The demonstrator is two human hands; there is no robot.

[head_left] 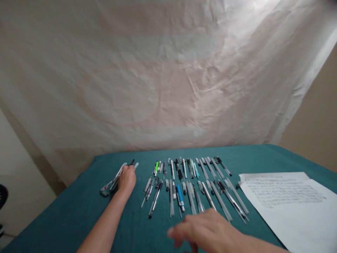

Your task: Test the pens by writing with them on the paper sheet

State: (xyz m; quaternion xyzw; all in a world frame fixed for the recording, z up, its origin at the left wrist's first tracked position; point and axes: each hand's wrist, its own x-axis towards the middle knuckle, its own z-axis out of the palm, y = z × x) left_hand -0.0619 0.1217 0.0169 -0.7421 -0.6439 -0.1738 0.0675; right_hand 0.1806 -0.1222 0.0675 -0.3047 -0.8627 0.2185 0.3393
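My left hand (127,179) reaches out over the teal tablecloth (79,211) and is closed around a bundle of pens (113,181) at the far left, their ends sticking out on both sides of the fist. My right hand (207,232) hovers low near the front edge, fingers loosely stretched toward the left, blurred, holding nothing that I can see. Between and beyond the hands lie two rows of several pens (189,182), among them a green one (156,168) and a blue one (180,197).
Two white paper sheets (284,200) with faint writing lie on the right side of the table. A wrinkled white sheet (163,77) hangs as a backdrop behind the table. Beige wall shows at the far right.
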